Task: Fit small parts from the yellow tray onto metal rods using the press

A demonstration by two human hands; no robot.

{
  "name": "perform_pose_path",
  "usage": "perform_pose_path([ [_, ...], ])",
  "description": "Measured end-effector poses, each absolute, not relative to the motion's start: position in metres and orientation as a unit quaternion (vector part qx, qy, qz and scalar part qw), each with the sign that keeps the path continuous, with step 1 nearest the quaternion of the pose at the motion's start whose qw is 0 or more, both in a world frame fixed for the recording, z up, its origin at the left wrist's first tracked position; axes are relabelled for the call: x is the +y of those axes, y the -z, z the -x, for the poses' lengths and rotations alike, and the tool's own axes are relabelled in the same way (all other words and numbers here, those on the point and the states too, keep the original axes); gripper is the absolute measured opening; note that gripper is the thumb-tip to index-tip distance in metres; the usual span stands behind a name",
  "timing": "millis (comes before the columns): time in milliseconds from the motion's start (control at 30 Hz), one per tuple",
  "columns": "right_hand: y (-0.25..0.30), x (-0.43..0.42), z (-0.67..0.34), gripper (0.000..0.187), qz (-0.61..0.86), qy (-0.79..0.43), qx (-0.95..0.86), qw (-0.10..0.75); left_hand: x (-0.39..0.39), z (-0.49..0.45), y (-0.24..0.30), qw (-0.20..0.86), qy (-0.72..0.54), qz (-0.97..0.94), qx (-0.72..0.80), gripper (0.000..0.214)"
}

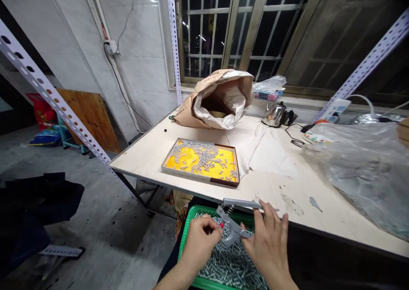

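Night shows through the barred window (234, 26), and pale wall tiles (140, 73) close in a workshop corner. Against it stands a table (137, 158) with a gaping paper sack (188, 107), a kettle (274, 114) near the sill and a big plastic bag (367, 175) at the right.

From where I stand, the person's two hands are apart, with a grey tool (232, 229) between them, over the basket (188, 228) just below the table edge. The right hand (270, 241) has hold of the tool's spread arms, thumb on the lower one, fingers at the end of the upper. The left hand (200, 241) brings thumb and forefinger together beside a red bit (221, 225) at the tool; whether anything is caught between them I cannot tell.

As for progress, I'd judge it mid-run: the tool is in use, its arms not yet squeezed together. Small metal pieces (236, 264) are heaped thickly in the basket, while others (206, 158) lie scattered over the tray's (188, 176) yellow bottom. Which lot is finished and which is left doesn't show.
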State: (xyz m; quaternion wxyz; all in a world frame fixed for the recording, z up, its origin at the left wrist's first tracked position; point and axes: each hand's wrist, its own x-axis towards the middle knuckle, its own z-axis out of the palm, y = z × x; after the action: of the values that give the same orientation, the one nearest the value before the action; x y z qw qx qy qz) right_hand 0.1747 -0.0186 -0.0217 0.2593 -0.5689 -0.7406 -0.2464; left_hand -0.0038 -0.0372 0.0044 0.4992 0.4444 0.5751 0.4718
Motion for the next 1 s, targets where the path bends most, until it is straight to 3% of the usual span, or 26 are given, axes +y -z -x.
perform_pose_path([
  [267,0.044,-0.027,-0.184,0.049,0.571,0.255,-0.730,0.275,-0.043,0.001,0.000,0.503,-0.476,-0.443,0.570,0.009],
  [467,0.048,-0.033,-0.186,0.066,0.588,0.235,-0.713,0.299,-0.048,-0.002,-0.003,0.522,-0.482,-0.434,0.554,0.008],
  [700,0.048,-0.042,-0.192,0.071,0.575,0.159,-0.742,0.306,-0.050,0.021,-0.018,0.710,-0.399,-0.346,0.466,0.010],
  [1000,0.068,-0.050,-0.237,0.071,0.585,0.215,-0.718,0.308,-0.045,0.039,-0.018,0.437,-0.247,-0.624,0.599,0.014],
])
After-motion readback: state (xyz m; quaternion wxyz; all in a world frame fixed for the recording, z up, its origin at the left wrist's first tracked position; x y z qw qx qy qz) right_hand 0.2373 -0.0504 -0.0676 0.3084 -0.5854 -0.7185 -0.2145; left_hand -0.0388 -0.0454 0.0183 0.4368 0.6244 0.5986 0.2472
